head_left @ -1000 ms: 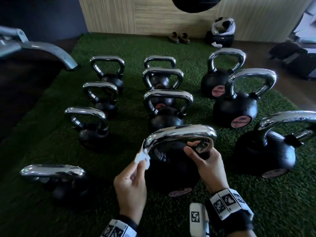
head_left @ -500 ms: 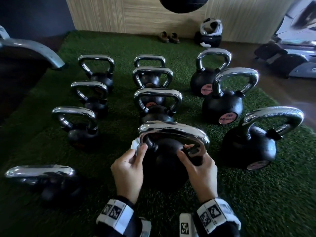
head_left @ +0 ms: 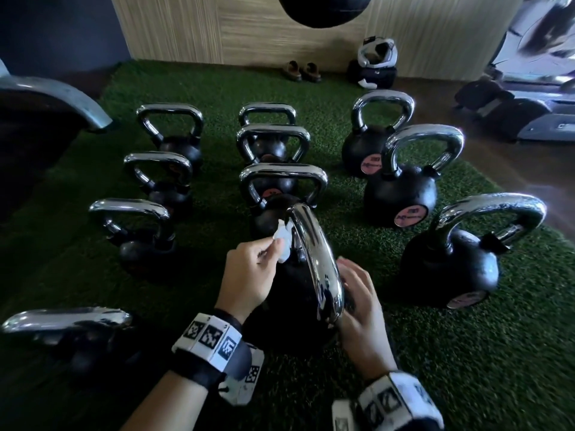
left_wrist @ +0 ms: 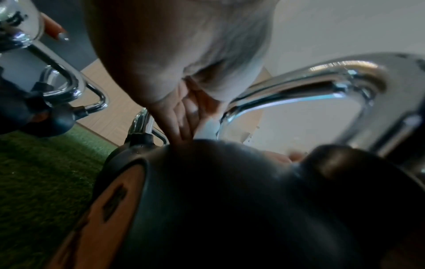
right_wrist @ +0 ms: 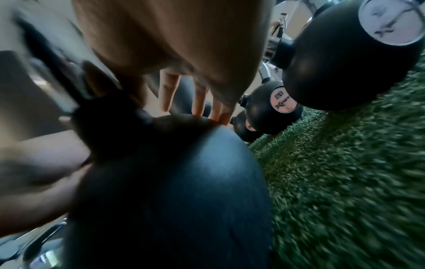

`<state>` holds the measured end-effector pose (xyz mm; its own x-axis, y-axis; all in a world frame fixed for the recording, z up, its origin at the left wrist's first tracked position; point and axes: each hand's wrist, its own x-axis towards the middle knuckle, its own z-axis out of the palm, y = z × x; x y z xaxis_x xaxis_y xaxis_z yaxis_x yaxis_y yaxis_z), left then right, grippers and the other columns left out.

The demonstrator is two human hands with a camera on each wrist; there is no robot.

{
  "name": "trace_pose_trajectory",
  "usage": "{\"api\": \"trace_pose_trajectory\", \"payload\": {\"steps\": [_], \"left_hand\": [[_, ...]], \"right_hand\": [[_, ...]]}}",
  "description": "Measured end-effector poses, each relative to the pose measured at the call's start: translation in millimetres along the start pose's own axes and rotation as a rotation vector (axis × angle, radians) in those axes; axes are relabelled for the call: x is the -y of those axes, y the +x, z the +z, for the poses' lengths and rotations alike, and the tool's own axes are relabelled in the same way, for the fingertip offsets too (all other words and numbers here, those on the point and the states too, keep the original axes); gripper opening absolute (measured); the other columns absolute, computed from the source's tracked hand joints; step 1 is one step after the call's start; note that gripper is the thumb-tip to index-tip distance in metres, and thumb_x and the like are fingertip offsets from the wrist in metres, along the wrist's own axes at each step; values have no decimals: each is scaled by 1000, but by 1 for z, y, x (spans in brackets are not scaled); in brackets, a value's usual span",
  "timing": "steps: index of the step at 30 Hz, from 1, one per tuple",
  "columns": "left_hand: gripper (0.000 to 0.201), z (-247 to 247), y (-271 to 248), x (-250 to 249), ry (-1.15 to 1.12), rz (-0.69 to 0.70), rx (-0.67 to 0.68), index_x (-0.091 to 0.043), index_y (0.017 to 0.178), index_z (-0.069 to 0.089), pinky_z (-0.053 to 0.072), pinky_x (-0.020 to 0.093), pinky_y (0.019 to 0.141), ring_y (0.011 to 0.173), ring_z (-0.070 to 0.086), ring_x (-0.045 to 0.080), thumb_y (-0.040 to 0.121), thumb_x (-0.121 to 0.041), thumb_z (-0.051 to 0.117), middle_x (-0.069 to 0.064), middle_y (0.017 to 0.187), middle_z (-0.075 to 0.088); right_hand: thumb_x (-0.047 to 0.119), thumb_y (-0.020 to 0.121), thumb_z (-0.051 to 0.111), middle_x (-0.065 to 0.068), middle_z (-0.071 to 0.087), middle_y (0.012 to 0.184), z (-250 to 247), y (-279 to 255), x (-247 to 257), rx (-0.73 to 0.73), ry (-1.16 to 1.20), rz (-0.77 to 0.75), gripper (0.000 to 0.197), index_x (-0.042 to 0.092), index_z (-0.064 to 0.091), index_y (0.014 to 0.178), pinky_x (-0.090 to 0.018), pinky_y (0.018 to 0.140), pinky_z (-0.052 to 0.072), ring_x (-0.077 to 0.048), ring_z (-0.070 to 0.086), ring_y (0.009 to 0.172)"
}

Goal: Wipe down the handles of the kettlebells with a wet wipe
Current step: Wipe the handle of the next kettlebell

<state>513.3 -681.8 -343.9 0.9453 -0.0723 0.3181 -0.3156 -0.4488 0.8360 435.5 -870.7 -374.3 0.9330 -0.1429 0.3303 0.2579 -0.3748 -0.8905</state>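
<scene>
The nearest kettlebell stands on the turf right in front of me, its chrome handle (head_left: 317, 262) running away from me over the black body (left_wrist: 230, 200). My left hand (head_left: 252, 275) pinches a crumpled white wet wipe (head_left: 283, 241) against the far left side of that handle. My right hand (head_left: 361, 293) lies on the ball to the right of the handle. Its fingers (right_wrist: 197, 102) are straight and spread, touching the top of the black body (right_wrist: 172, 182) and holding nothing. The handle (left_wrist: 322, 78) arches past my left fingers (left_wrist: 181, 116) in the left wrist view.
Several more chrome-handled kettlebells stand in rows on the green turf (head_left: 466, 353), the closest at right (head_left: 451, 269) and at lower left (head_left: 71, 325). A grey metal frame (head_left: 62, 91) juts in at left. Shoes (head_left: 301, 71) and a helmet (head_left: 376, 54) lie by the wall.
The nearest kettlebell has turned about a quarter turn, so its handle now points away from me. My right hand left the handle and lies on the ball. The wipe moved up the handle.
</scene>
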Motion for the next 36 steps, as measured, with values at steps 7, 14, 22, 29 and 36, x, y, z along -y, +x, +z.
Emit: {"api": "trace_pose_trajectory", "payload": {"steps": [7,14,22,29,36], "left_hand": [[54,12,7,5,81,7,-161,-7,61,54,45,38,49,56,35,4,97,-47,63,-3,53,46],[22,5,16,-36,-150,-66,-213,-55,90,73,53,19,71,73,65,-4,97,-33,72,-13,71,75],[28,-3,4,-43,-368,-94,-180,-20,112,81,61,39,93,101,76,10,93,-39,76,-5,102,81],[21,-9,-9,-63,-232,13,-261,-14,110,81,61,27,88,96,75,-2,93,-26,77,-8,103,80],[22,-3,-80,-76,-325,97,-202,-14,113,79,62,20,72,84,78,5,93,-17,72,-11,95,81]], "right_hand": [[37,88,76,10,71,119,24,53,-40,184,-21,337,20,43,71,106,-48,102,53,-15,67,115],[48,77,78,5,74,112,25,48,-32,121,24,343,34,36,73,108,-49,99,55,-17,70,109],[46,76,77,13,72,106,26,45,-24,110,44,330,20,55,70,92,-47,98,56,-9,68,104],[30,87,80,7,74,102,24,44,-18,95,17,266,30,56,67,82,-32,88,56,-11,69,99],[61,66,63,5,68,99,24,40,-15,130,53,237,18,55,65,83,-41,86,54,-13,61,91]]}}
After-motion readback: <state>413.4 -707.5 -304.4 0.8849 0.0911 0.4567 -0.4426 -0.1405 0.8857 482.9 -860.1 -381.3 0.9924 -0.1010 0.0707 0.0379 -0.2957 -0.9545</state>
